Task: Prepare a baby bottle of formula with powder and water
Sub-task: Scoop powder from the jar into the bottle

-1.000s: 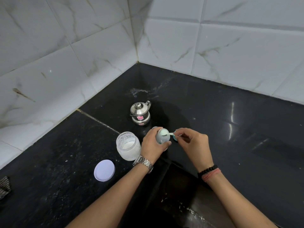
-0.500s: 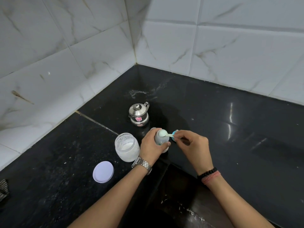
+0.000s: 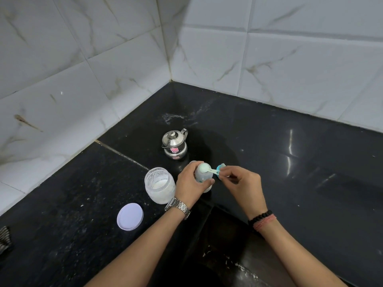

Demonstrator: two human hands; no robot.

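Head view: left hand [image 3: 189,184] wraps the baby bottle [image 3: 203,179] upright on the counter [image 3: 290,162], likely steadying it, while right hand [image 3: 240,181] pinches the scoop [image 3: 204,168] over its mouth; open powder jar [image 3: 159,185] just beside for refills.

- Left hand [image 3: 189,184] wraps round the baby bottle [image 3: 204,179], upright on the black worktop [image 3: 290,172].
- Right hand [image 3: 241,183] pinches a pale green scoop [image 3: 204,169], its bowl over the bottle's mouth.
- A blue cap [image 3: 219,169] peeks out just behind the right fingers.
- Open powder jar [image 3: 159,185] just left of the bottle, its white lid [image 3: 130,216] flat nearby.
- Small steel kettle [image 3: 174,145] stands behind, lid on.
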